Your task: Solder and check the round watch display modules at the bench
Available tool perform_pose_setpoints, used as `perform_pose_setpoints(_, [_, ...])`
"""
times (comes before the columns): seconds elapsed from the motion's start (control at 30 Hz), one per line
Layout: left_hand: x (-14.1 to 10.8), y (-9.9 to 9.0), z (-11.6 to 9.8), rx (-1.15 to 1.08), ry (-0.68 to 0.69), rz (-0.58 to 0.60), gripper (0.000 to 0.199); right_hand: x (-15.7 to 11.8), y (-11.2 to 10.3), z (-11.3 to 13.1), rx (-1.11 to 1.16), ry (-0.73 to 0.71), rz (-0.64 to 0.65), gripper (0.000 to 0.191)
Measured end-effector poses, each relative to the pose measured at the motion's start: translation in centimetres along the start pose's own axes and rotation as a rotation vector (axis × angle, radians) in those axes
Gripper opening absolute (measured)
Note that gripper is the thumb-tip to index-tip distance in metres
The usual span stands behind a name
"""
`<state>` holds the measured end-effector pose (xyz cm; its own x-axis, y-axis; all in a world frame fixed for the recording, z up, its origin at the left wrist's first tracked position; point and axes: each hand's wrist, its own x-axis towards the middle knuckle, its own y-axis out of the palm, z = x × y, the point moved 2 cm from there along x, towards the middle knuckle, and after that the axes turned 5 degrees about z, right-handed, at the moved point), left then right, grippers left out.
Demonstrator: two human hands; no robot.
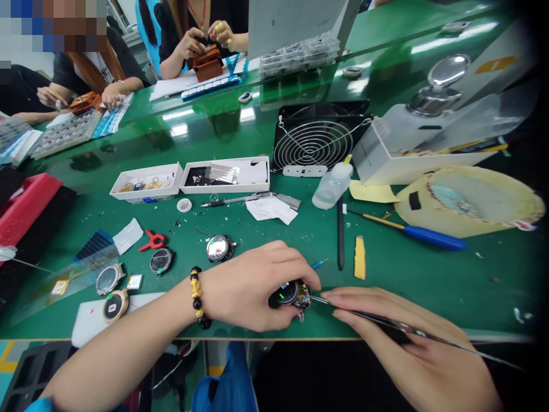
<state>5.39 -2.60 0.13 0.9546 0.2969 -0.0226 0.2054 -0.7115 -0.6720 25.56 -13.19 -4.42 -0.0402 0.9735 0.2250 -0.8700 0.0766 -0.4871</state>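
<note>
My left hand [253, 286], with a beaded bracelet at the wrist, grips an opened round smartwatch [288, 293] near the table's front edge. Green light shows on its dark face, and bare circuitry is exposed on its right side. In my right hand [412, 343] is a pair of thin metal tweezers [377, 317], pinched between thumb and fingers. Their tips reach the exposed circuitry; whether they grip a part is too small to tell. Behind my left hand lies another round watch unit [218, 248]. A small blue-tipped tool [319, 264] pokes out just beyond the smartwatch.
Left of my forearm lie several watch parts, including a silver watch case [108, 278], and a red clamp [153, 240]. Farther back stand white boxes [225, 187], a fan [317, 143] and a squeeze bottle [332, 186]. A blue-handled tool [435, 237] lies right. Co-workers sit opposite.
</note>
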Motion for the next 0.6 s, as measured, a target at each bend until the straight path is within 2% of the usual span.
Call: perform_pose_setpoints(0.6, [-0.23,-0.07,0.23,0.058,0.002,0.022,0.018,0.11,0.10,-0.40,-0.066,0.030,-0.021,0.011])
